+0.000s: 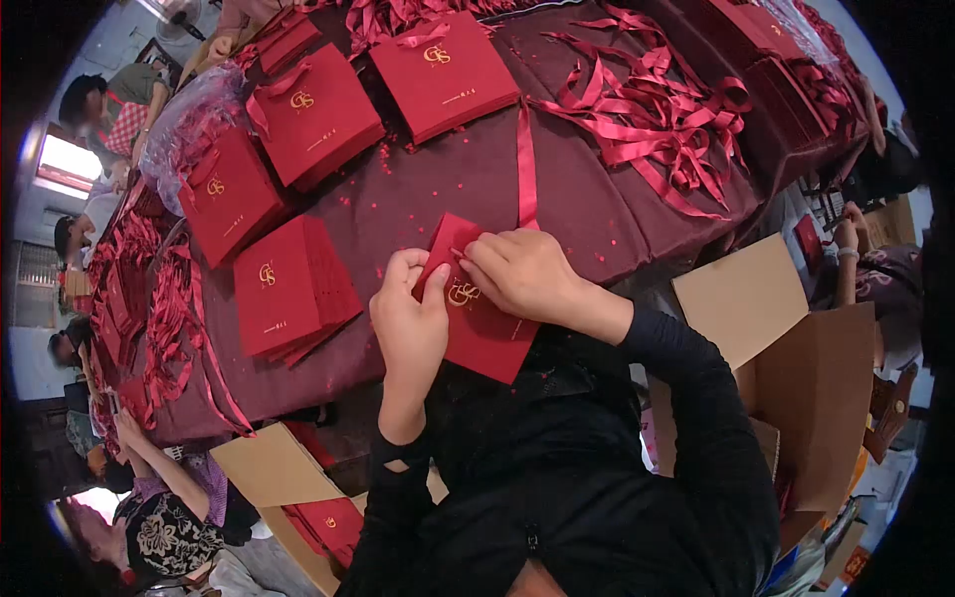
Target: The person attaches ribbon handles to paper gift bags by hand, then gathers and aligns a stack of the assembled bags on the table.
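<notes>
Red stiff paper makes up the flat bag with gold letters [492, 346], which is held up over the near edge of the table with a dark red cloth [587, 194]. To do this step well, I think the bag should stay flat and still, while the thin red bit [458, 252] near its top, maybe a ribbon end, is worked gently, so the paper does not bend or rip and nothing gets twisted. The left hand [413, 316] is almost closed: it pinches the bag's left side, with the thumb on the front. The right hand [525, 274] is narrow too, with its fingertips pinched on the thin red bit. I cannot tell if it also holds the long, shiny red ribbon [527, 169] that runs up the cloth behind it. Farther out, a fanned stack of red bags [284, 294] sits toward the near edge, left of the held bag, and a messy heap of shiny red ribbons [696, 186] lies nearer the right edge.
</notes>
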